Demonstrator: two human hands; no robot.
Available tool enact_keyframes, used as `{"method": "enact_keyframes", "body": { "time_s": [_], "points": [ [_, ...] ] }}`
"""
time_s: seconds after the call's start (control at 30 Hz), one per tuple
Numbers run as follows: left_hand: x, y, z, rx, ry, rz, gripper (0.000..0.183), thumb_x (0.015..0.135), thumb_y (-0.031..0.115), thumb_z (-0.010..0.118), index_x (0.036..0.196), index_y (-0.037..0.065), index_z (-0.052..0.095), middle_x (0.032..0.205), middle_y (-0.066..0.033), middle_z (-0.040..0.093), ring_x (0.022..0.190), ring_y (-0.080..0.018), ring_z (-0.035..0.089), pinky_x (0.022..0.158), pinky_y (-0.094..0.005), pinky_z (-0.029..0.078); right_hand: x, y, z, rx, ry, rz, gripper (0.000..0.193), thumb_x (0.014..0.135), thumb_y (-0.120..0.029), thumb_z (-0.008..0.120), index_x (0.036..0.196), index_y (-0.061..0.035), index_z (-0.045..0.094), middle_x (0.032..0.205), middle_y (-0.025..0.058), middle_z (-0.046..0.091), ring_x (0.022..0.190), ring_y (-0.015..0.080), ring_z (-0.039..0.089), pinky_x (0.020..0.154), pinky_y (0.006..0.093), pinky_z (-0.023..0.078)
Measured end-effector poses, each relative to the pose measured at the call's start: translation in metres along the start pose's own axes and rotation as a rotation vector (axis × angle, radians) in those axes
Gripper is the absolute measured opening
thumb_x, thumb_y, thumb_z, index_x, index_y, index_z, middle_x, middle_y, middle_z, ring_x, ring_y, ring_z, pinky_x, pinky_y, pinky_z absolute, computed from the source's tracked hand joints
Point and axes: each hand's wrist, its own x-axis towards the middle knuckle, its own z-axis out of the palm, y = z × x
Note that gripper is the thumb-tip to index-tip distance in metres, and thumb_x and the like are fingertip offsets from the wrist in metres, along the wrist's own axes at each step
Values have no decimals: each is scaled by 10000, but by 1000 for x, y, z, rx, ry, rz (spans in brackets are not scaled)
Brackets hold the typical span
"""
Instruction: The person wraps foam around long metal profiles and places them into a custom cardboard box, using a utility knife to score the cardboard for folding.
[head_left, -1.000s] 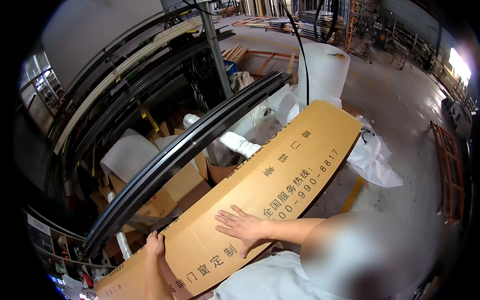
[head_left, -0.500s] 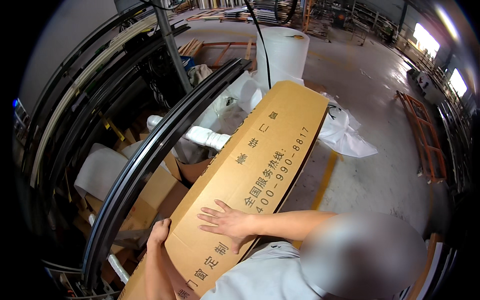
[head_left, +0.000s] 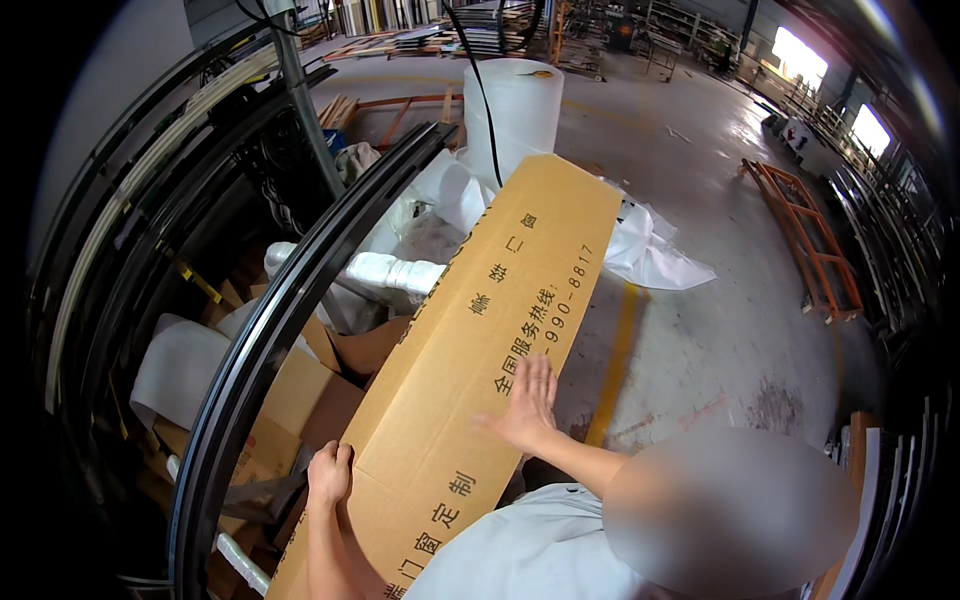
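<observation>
A long brown cardboard box (head_left: 430, 400) with dark printing slants from the lower left toward the upper middle. At its left edge, the fingers of my left hand (head_left: 330, 474) are curled over the cardboard; their tips are hidden. My right hand (head_left: 532, 408) lies open over the box's top near its right edge, fingers stretched out and a little blurred. Whether its palm presses on the cardboard I cannot tell. Left of the box runs a long dark metal profile (head_left: 290, 300). A white wrapped bundle (head_left: 393, 272) sticks out between the profile and the box.
A tall roll of white wrapping (head_left: 514, 110) stands beyond the box's far end, with white sheeting (head_left: 655, 248) beside it. Dark curved-looking profiles (head_left: 120, 260) fill the left side. An orange metal frame (head_left: 803, 235) rests at right. Opened cartons (head_left: 300, 390) lie below the dark profile.
My right hand has slid toward the box's right edge and turned, fingers now pointing toward the far end. My left hand stays on the left edge. The whole view has shifted somewhat.
</observation>
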Motion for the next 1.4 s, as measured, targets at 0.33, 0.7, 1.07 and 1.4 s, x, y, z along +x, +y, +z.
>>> {"method": "enact_keyframes", "body": {
  "time_s": [0.33, 0.7, 1.07, 1.4],
  "points": [
    [13, -8, 0, -110, -137, 108, 473, 975, 336, 449, 1066, -68, 678, 1089, -322, 673, 1091, -476, 623, 935, -481, 484, 40, 5, -7, 467, 544, 187, 1076, 813, -329, 835, 1526, 95, 150, 1509, 351, 295, 1443, 497, 234, 1235, 585, 137],
    [26, 23, 11, -132, -179, 192, 464, 992, 324, 417, 1008, -93, 619, 1076, -330, 646, 1088, -487, 599, 942, -486, 463, 70, 0, -24, 681, 500, 312, 1165, 802, -404, 840, 1550, 118, 114, 1559, 321, 299, 1464, 470, 245, 1235, 532, 190],
    [10, 76, -19, 78, -113, 306, 444, 998, 331, 422, 1132, -70, 559, 1119, -351, 626, 1095, -516, 581, 948, -525, 458, 100, 19, 18, 1027, 486, 623, 1188, 813, -503, 828, 1595, 44, 122, 1546, 267, 390, 1428, 368, 412, 1142, 439, 404],
    [17, 56, 8, 125, -200, 178, 549, 1021, 408, 396, 1233, -77, 542, 1276, -366, 597, 1238, -499, 555, 1043, -527, 443, 98, 72, -12, 1682, 201, 654, 382, 1028, -185, 623, 1319, 58, 579, 1193, 192, 706, 993, 310, 741, 790, 550, 632]
  ]
}}
